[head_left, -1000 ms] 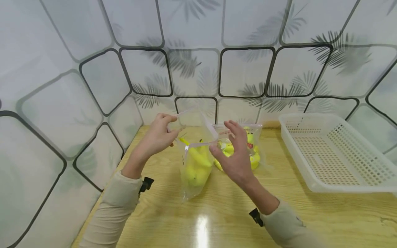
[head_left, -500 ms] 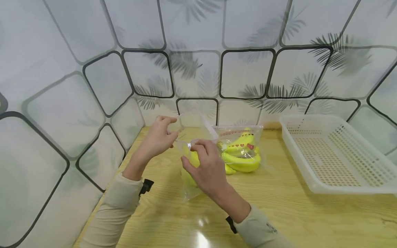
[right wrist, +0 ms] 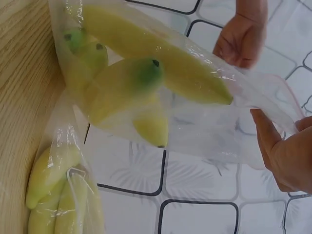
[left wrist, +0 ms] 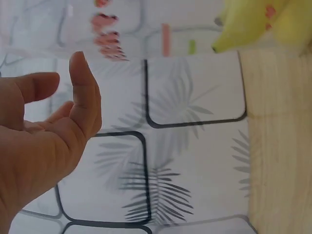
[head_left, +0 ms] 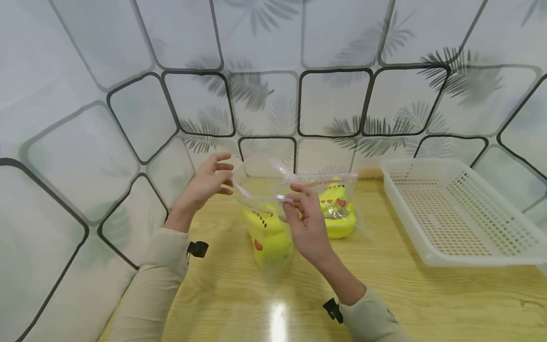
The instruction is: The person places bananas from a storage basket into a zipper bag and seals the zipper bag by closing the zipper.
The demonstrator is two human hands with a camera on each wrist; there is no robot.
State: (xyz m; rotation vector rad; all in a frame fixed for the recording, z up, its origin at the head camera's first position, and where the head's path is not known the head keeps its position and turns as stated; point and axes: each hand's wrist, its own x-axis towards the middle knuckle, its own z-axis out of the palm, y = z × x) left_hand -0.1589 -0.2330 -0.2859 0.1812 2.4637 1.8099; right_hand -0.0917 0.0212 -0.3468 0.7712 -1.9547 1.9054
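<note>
A clear plastic zip bag (head_left: 261, 187) with a pinkish rim stands on the table, its mouth spread wide. Yellow fruit (right wrist: 195, 80), banana-like with some green-tipped pieces, shows through its lower part. My right hand (head_left: 306, 225) pinches the rim on the near right side, also seen in the right wrist view. Just left of the mouth is my left hand (head_left: 205, 183), its fingers loosely bent and apart from the bag; the left wrist view shows nothing between thumb and fingers (left wrist: 85, 95). A second clear bag (head_left: 318, 179) holding yellow bananas (head_left: 340, 231) rests behind the right hand.
A white perforated plastic basket (head_left: 483, 260) stands on the wooden table (head_left: 239, 299) at the right. Patterned sheeting (head_left: 265, 104) with dark outlines and leaves rises behind and along the left. Each wrist has a black camera (head_left: 198, 249) strapped on.
My left hand has released the bag's left rim and drawn slightly away. The right hand has come onto the near right rim. The bag has turned, showing red prints in front.
</note>
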